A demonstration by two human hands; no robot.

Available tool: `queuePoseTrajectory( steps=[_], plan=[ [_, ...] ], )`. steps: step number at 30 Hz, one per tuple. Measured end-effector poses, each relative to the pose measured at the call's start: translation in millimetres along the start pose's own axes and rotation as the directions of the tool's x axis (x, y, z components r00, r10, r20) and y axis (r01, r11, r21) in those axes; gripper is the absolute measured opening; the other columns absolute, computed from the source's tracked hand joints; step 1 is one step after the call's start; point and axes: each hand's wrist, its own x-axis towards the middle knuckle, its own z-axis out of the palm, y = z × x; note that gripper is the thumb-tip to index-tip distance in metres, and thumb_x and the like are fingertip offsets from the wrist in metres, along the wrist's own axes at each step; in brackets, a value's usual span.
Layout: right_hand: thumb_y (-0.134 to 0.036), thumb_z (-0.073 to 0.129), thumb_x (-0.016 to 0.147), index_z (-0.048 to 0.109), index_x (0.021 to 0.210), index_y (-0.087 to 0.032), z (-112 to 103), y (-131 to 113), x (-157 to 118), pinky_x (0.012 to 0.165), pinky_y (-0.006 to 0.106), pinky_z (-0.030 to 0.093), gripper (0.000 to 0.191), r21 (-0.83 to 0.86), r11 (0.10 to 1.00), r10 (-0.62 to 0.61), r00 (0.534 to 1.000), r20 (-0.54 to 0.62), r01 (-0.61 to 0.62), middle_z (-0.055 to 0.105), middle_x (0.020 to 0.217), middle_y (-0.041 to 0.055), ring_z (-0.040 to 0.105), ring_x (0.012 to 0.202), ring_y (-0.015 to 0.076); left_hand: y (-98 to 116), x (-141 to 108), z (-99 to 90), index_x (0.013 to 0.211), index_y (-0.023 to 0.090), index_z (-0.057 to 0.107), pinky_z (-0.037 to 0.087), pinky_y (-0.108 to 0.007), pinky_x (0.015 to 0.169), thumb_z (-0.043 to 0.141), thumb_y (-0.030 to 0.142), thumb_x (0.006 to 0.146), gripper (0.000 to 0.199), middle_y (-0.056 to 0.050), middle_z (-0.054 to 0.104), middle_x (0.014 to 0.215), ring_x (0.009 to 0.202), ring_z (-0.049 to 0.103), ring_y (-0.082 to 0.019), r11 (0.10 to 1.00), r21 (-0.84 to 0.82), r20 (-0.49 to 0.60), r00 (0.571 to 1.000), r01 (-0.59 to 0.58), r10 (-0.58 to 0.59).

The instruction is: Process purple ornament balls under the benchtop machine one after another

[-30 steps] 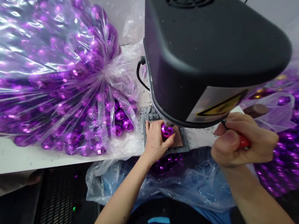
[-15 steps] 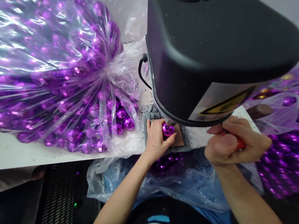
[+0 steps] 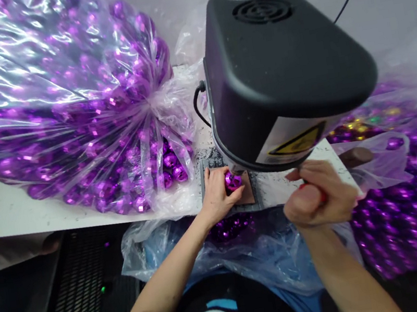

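Note:
My left hand point(image 3: 217, 192) grips a shiny purple bauble point(image 3: 232, 180) on a brown pad point(image 3: 247, 197) at the base of a black press-like machine point(image 3: 283, 75). The machine's lower tip meets the bauble's upper side or hangs just over it; I cannot tell which. My right hand point(image 3: 319, 194) is wrapped round a red-ended lever handle point(image 3: 319, 192) at the machine's right. Most of the handle is hidden by the fingers. A yellow warning label point(image 3: 296, 139) is on the machine's front.
A big clear bag of purple baubles point(image 3: 69, 125) leans on the white table point(image 3: 12, 213) at left. More purple baubles point(image 3: 410, 229) lie in plastic at right. An open plastic bag point(image 3: 279, 255) covers my lap, with baubles inside. A black crate point(image 3: 74, 282) stands low at left.
The machine head has shifted down and looks smaller in view. My right hand has moved slightly left with the lever. My left hand still holds the bauble at nearly the same spot.

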Motion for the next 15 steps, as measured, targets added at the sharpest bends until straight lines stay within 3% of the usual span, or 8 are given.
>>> queuePoseTrajectory(
  steps=[3,5,7,11,15],
  plan=[
    [-0.031,0.05,0.087,0.063,0.085,-0.014,-4,-14,53,0.059,0.021,0.036,0.021,-0.096,0.995,-0.02,0.997,-0.069,0.014,0.054,0.063,-0.0006,0.05,0.059,0.0042,1,2,-0.4,0.12,0.02,0.05,0.031,-0.051,0.112,0.068,0.032,0.084,0.042,-0.008,0.064,0.114,0.112,0.057,-0.026,1.0,-0.003,-0.016,1.0,-0.01,0.01],
    [-0.035,0.046,0.091,0.06,0.076,-0.01,1,-20,87,0.059,0.017,0.03,0.032,-0.169,0.983,0.062,0.996,-0.064,-0.073,0.045,0.063,-0.0012,0.04,0.058,-0.0012,3,2,-3.6,0.119,0.02,0.05,0.028,-0.053,0.114,0.068,0.034,0.085,0.041,-0.008,0.064,0.114,0.113,0.057,-0.026,1.0,-0.013,-0.021,1.0,-0.014,0.014],
    [-0.046,0.044,0.092,0.053,0.07,-0.008,9,-22,111,0.058,0.016,0.026,0.045,-0.122,0.984,0.127,0.991,-0.039,-0.131,0.037,0.059,-0.0024,0.032,0.057,-0.0026,7,-5,-9.0,0.12,0.019,0.049,0.023,-0.056,0.117,0.065,0.036,0.087,0.04,-0.009,0.064,0.116,0.113,0.057,-0.025,0.999,-0.026,-0.026,0.999,-0.019,0.019],
    [-0.053,0.043,0.091,0.047,0.068,-0.008,23,-16,127,0.06,0.017,0.022,0.051,-0.062,0.98,0.19,0.982,-0.001,-0.19,0.034,0.06,-0.0031,0.03,0.06,-0.0029,18,-39,-16.4,0.129,0.021,0.044,0.019,-0.056,0.12,0.061,0.036,0.089,0.046,-0.01,0.062,0.119,0.115,0.058,-0.024,0.993,-0.031,0.035,0.993,-0.111,0.112],
    [-0.05,0.044,0.091,0.043,0.066,-0.009,27,-10,125,0.06,0.018,0.02,0.048,-0.045,0.983,0.175,0.984,-0.027,-0.177,0.031,0.059,-0.0037,0.028,0.059,-0.0026,34,-72,-10.2,0.137,0.023,0.043,0.014,-0.059,0.121,0.064,0.041,0.087,0.057,-0.013,0.059,0.129,0.124,0.053,-0.028,0.953,0.025,0.226,0.931,-0.3,0.287]
  ],
)
